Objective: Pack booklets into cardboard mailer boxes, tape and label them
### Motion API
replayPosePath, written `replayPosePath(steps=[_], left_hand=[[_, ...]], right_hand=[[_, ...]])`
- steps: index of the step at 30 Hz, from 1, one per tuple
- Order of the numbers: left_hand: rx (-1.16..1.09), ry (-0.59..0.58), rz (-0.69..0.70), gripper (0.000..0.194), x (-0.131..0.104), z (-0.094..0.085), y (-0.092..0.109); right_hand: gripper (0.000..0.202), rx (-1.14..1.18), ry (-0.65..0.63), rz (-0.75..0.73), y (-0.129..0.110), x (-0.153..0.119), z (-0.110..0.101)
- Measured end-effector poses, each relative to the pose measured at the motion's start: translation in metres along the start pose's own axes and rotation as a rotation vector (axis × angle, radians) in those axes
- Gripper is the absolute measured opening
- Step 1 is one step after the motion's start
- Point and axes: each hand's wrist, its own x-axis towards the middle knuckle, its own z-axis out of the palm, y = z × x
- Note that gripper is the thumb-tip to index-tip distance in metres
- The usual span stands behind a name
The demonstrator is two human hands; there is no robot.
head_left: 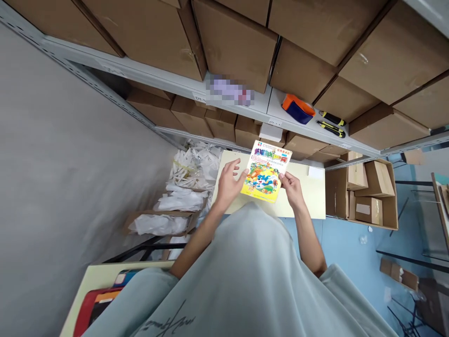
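Warehouse shelving (245,110) looms beyond a pale table (315,196); left hand (229,185) and right hand (291,187) grip a colourful booklet (266,171) by its edges.

Colourful booklet (266,171) cover with printed title, too small to read, shelf label (229,91) blurred

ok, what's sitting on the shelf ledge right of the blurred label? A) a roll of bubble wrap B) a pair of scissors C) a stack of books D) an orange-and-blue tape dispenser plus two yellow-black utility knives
D: the orange-and-blue tape dispenser lies on the shelf ledge, with two yellow-black utility knives just to its right, above the book held in both hands.
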Motion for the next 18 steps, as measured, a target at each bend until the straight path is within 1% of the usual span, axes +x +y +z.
replayPosePath(steps=[2,4,5,6,9,12,14,16,18], left_hand=[[-0.18,-0.125,-0.147,0.062,0.013,-0.012,-0.002],[-0.307,-0.237,-0.236,0.064,0.019,-0.017,0.001],[-0.336,-0.25,-0.259,0.064,0.02,-0.017,0.003],[-0.347,-0.239,-0.272,0.064,0.02,-0.016,0.006],[-0.34,-0.171,-0.273,0.062,0.017,-0.009,0.014],[-0.3,-0.09,-0.21,0.054,0.008,0.005,0.027],[-0.243,-0.042,-0.131,0.043,-0.003,0.019,0.042],[-0.122,-0.042,0.005,0.029,-0.018,0.037,0.063],[0.071,-0.099,0.197,0.016,-0.036,0.058,0.085]], right_hand=[[0.067,0.001,-0.024,-0.001,-0.008,0.002,-0.004],[0.068,0.0,-0.043,-0.003,-0.013,0.006,-0.008],[0.068,0.0,-0.051,0.0,-0.014,0.008,-0.01],[0.068,0.001,-0.052,0.007,-0.014,0.01,-0.012],[0.069,0.014,-0.003,0.038,-0.005,0.016,-0.02],[0.071,0.051,0.067,0.059,0.012,0.025,-0.021],[0.071,0.065,0.094,0.079,0.023,0.034,-0.015],[0.069,0.041,0.075,0.08,0.031,0.04,-0.005],[0.067,-0.044,0.008,-0.01,0.037,0.038,0.003]])
